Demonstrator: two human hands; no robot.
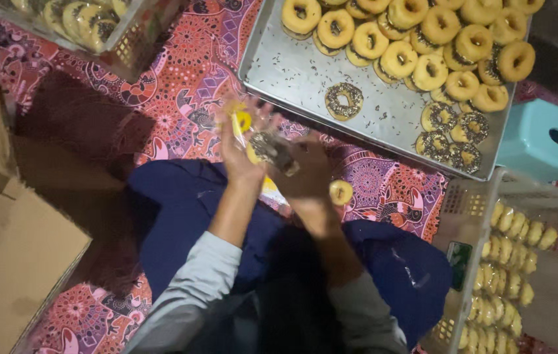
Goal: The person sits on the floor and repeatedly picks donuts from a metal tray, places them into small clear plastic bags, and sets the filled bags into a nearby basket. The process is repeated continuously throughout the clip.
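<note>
At nine o'clock of the view lie flat brown cardboard boxes point(20, 262) on a red patterned floor cloth point(180, 78). At eleven o'clock stands a clear plastic container point(88, 26) with packed doughnuts inside. The person sits on the cloth in dark blue trousers point(180, 210) and grey sleeves.

Near the middle, the left hand point(238, 154) is raised with its fingers clamped on a clear plastic bag point(252, 134) with a yellow print. Just to the right, the right hand point(308, 174) has its fingers closed on a chocolate-sprinkled doughnut point(273, 151), which sits at the mouth of the bag, between the two hands; motion blur hides whether it is partly inside. A plain glazed doughnut point(340, 191) shows at four o'clock of the right hand, just beside it; whether it rests on the cloth or in the hand cannot be told.

At one o'clock lies a metal tray point(292, 72) scattered with sprinkles. One sprinkled doughnut point(344, 100) sits alone on it, plain yellow-glazed doughnuts point(423, 46) are piled toward its far right, and more sprinkled doughnuts point(453, 137) sit at its near right corner. At three o'clock stands a turquoise plastic stool point(548, 141), and at five o'clock a pale plastic crate point(462, 216) holds rows of bagged doughnuts point(505, 275).
</note>
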